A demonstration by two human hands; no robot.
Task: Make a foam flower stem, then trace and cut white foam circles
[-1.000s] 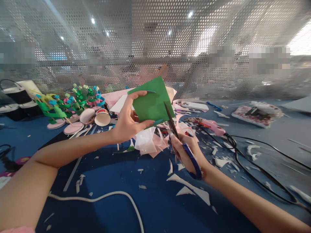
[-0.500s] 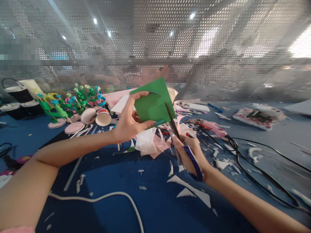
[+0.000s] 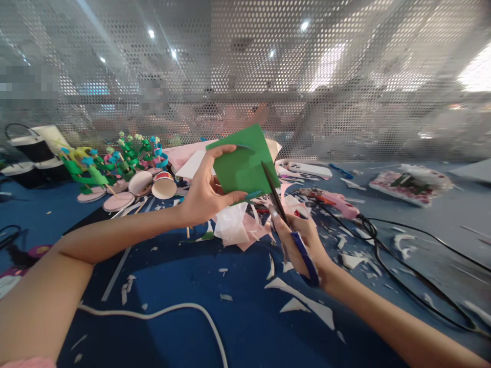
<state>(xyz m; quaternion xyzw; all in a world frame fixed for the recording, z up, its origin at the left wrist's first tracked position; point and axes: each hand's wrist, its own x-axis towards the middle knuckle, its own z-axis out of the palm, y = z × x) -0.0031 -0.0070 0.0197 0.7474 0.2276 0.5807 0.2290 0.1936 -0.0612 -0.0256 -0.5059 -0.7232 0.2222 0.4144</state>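
My left hand (image 3: 203, 191) pinches a square green sheet of paper or thin foam (image 3: 245, 166) by its left side, thumb below and fingers above. The sheet is held up above the table, tilted. My right hand (image 3: 301, 237) grips a pair of scissors (image 3: 305, 258) with blue handles. One dark blade lies across the front of the sheet near its lower right edge; the other blade is hidden behind it. Below the hands lie crumpled white tissue (image 3: 230, 225) and pink paper scraps (image 3: 251, 235).
Green and blue paper plants on round bases (image 3: 118, 201) stand at the left, by a paper cup (image 3: 164, 186). At the right lie a pink glue gun (image 3: 341, 204) with a black cord (image 3: 402, 283), and a plastic-wrapped pack (image 3: 410, 184). White offcuts (image 3: 307, 301) and a white cable (image 3: 164, 309) lie in front.
Almost nothing differs. Both hands, the green sheet and the scissors keep their places relative to each other; the whole view has shifted very slightly.
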